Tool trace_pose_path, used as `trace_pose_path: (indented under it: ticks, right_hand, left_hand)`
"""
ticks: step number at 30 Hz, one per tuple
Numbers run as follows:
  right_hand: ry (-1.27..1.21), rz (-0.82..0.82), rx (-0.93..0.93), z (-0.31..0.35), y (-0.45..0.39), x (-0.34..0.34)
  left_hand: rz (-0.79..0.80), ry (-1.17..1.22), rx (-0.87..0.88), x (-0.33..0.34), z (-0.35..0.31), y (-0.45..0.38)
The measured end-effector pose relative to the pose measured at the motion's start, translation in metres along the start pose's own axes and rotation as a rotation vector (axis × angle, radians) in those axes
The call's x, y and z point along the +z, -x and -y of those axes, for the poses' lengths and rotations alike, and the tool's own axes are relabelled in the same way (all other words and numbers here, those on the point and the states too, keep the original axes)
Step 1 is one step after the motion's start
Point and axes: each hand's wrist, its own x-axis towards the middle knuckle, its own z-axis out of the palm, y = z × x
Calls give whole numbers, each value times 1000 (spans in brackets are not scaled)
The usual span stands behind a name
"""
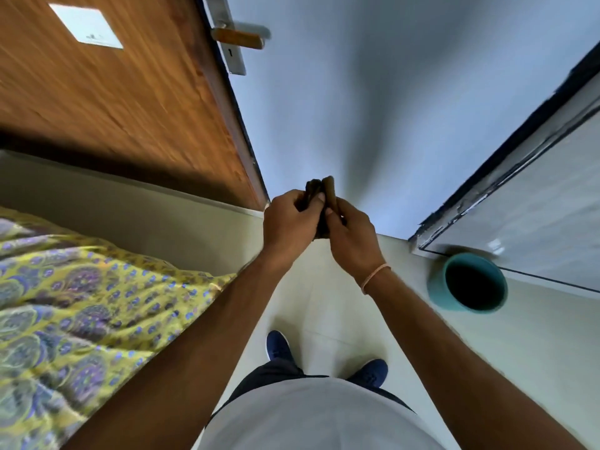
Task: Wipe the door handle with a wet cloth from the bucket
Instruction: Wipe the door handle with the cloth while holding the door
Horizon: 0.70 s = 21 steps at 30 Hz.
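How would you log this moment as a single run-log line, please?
phase: cloth prep | left hand + right hand: both gripping dark cloth | door handle: untouched | bucket: on floor, right

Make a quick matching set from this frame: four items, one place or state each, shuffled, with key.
Things:
1. cloth
2. bucket
3. door handle
4. patterned fabric

Place or state:
A. on the floor at the right, by the glass panel
B. at the top, on the edge of the wooden door, untouched
C. bunched between the left hand and the right hand
D. spread at the left

Pairs: 1-C, 2-A, 3-B, 4-D
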Motion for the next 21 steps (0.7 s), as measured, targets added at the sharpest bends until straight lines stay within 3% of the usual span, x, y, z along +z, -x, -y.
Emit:
trace_pose_path:
  ticks: [9,16,21]
  right_hand:
    - [-320,31,112,44,-34,76]
    - [-288,-96,103,70,-93,88]
    - [-424,-87,174,92,-155,89]
  left_hand:
    - [105,211,-96,-87,5,-48]
    - [284,231,-4,-120,-14,-97]
    - [222,253,34,-136,-23,-165]
